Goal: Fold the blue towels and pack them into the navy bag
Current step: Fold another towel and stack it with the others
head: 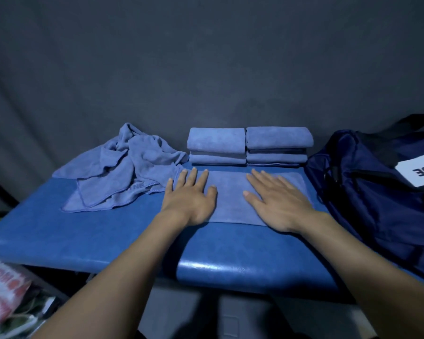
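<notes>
Head view: our left hand and right hand press flat, grip wide, on the half-folded towel on the desk. Next, we reckon, another fold, then the navy bag right of our grip.

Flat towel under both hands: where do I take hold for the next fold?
Probably pinch the flat towel at its two near corners, coming in from the near edge, where it lies smooth under the left hand and right hand; then fold away toward the folded stacks.
</notes>
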